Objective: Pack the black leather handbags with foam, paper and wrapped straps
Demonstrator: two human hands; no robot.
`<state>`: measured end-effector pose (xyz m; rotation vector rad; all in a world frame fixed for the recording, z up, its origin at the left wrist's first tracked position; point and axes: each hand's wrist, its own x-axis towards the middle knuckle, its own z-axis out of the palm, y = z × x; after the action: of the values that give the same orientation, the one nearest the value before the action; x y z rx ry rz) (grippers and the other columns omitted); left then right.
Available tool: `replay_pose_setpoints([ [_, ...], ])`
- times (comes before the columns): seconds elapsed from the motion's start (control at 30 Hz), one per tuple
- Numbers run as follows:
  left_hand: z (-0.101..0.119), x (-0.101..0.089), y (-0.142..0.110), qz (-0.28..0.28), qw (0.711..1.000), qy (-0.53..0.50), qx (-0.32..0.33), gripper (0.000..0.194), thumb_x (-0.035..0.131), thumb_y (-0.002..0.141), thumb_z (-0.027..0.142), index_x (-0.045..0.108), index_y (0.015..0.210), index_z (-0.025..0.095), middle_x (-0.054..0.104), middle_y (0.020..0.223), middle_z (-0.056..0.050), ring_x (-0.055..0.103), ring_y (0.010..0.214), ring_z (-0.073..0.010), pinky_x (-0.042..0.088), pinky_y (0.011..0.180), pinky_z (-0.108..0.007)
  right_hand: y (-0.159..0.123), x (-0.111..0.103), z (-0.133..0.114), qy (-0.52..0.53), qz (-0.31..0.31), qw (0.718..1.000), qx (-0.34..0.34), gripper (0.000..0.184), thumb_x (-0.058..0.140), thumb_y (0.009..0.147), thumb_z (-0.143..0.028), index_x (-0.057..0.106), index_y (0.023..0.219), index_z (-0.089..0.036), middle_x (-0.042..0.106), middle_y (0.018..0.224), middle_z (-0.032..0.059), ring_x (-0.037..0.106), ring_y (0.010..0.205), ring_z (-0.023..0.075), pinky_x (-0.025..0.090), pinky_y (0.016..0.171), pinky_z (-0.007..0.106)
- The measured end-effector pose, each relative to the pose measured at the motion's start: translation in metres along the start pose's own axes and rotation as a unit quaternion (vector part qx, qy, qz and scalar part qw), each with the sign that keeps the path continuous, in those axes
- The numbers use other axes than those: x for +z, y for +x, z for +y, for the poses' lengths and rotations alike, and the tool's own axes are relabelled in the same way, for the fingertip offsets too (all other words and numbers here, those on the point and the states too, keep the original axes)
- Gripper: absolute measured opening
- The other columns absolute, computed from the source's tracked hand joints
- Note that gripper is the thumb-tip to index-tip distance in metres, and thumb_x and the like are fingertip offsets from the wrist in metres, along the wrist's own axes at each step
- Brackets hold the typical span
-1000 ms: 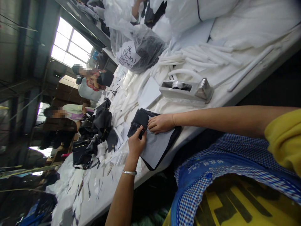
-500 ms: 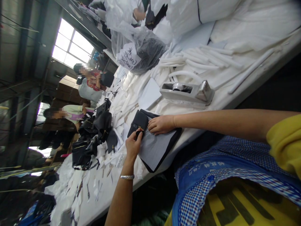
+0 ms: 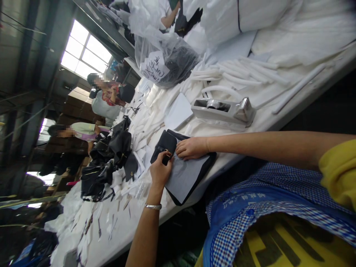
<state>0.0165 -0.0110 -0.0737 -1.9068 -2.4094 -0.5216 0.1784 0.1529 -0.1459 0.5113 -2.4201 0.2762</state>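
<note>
A black handbag (image 3: 164, 144) lies at the near edge of the white table (image 3: 130, 226), with a grey sheet (image 3: 185, 177) spread over its near part. My left hand (image 3: 160, 171), a silver bangle on its wrist, is closed in a pinch on the bag's small gold-and-black clasp (image 3: 167, 155). My right hand (image 3: 191, 147) lies on the bag and the sheet with its fingers flat and together, their tips next to the clasp.
A metal tape dispenser (image 3: 225, 110) stands beyond my right arm. White foam strips (image 3: 239, 72) and a white card (image 3: 178, 111) lie behind it. A pile of black bags (image 3: 111, 159) and a clear plastic sack (image 3: 167, 59) sit farther along. Other people work at the far end.
My left hand moved a little along the bag's edge and back to the clasp, still pinching. My right hand has stayed pressed on the bag.
</note>
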Motion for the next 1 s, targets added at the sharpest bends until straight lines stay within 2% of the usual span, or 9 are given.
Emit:
replay_pose_setpoints([
  [0.2,0.0,-0.003,0.002,0.011,0.999,-0.049,-0.008,0.018,0.066,0.086,0.034,0.074,0.099,0.025,0.075,0.113,-0.002,0.07,0.106,-0.0224,0.053,0.095,-0.033,0.0,-0.001,-0.001,0.004,0.006,1.0,0.002,0.018,0.052,0.096,-0.024,0.067,0.101,-0.015,0.07,0.109,0.013,0.062,0.107,0.0222,0.04,0.106,0.039],
  [0.47,-0.004,-0.005,0.004,0.023,0.997,-0.059,-0.037,0.027,0.062,0.089,0.038,0.073,0.109,0.023,0.076,0.109,-0.004,0.071,0.103,-0.0224,0.055,0.094,-0.034,-0.001,-0.002,-0.001,0.004,0.008,1.0,0.001,0.018,0.053,0.096,-0.024,0.067,0.101,-0.015,0.07,0.108,0.0132,0.061,0.106,0.0222,0.041,0.102,0.038],
  [0.6,-0.003,0.002,0.003,0.012,0.999,-0.026,-0.028,0.026,0.062,0.089,0.037,0.073,0.108,0.024,0.075,0.111,-0.005,0.07,0.105,-0.0245,0.055,0.093,-0.036,0.0,-0.001,0.0,0.007,0.003,1.0,-0.001,0.018,0.051,0.096,-0.023,0.067,0.101,-0.015,0.07,0.107,0.0128,0.06,0.105,0.0218,0.041,0.102,0.038],
  [0.77,-0.001,0.019,-0.003,0.007,0.999,0.046,-0.012,0.039,0.06,0.09,0.03,0.064,0.127,0.02,0.069,0.123,-0.015,0.067,0.112,-0.0307,0.052,0.095,-0.043,0.002,-0.001,0.0,0.007,-0.008,1.0,-0.001,0.016,0.054,0.095,-0.023,0.068,0.094,-0.014,0.07,0.103,0.013,0.062,0.102,0.0229,0.043,0.099,0.039],
  [0.87,0.0,0.017,-0.007,-0.005,0.998,0.067,0.012,0.04,0.061,0.088,0.028,0.065,0.126,0.02,0.068,0.125,-0.014,0.067,0.113,-0.0305,0.052,0.094,-0.041,0.001,-0.002,-0.001,0.006,-0.012,1.0,-0.001,0.016,0.054,0.095,-0.023,0.068,0.094,-0.015,0.07,0.105,0.0121,0.062,0.104,0.0221,0.042,0.101,0.038],
  [1.0,0.002,0.008,-0.007,-0.018,0.996,0.08,0.027,0.033,0.064,0.086,0.03,0.069,0.118,0.024,0.075,0.11,-0.009,0.071,0.101,-0.0284,0.054,0.089,-0.037,-0.001,-0.003,-0.003,0.007,-0.015,1.0,0.003,0.019,0.051,0.097,-0.023,0.068,0.099,-0.015,0.071,0.108,0.0119,0.062,0.106,0.0213,0.038,0.106,0.038],
])
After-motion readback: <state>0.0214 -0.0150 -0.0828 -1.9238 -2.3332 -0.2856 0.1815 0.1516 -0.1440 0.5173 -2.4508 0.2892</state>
